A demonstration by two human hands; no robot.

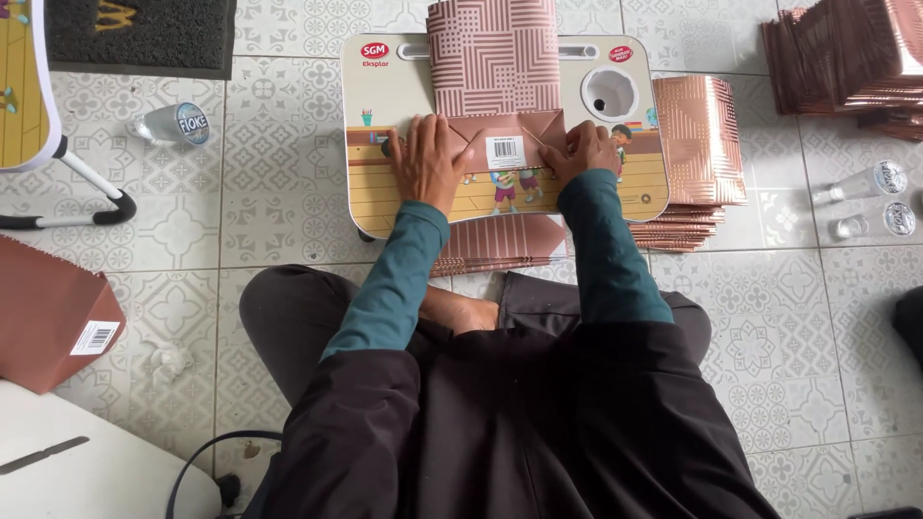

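We pressed both hands, left hand and right hand, seemingly flat and unclenched on the paper bag's folded bottom, stacked bags at three o'clock.

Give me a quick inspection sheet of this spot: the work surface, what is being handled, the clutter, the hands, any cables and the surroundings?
Surface: small lap table with a cartoon print, standing on the patterned tile floor.
Job's things: rose-gold patterned paper bag lying flat on the table, its bottom flaps folded in.
Clutter: stacks of flat bags to the right, more at top right; plastic water cups on the floor.
Hands: left hand and right hand both press flat on the folded end, fingers spread.
Cables: dark cable looping at lower left.
Surroundings: brown box at left, dark mat at top left.
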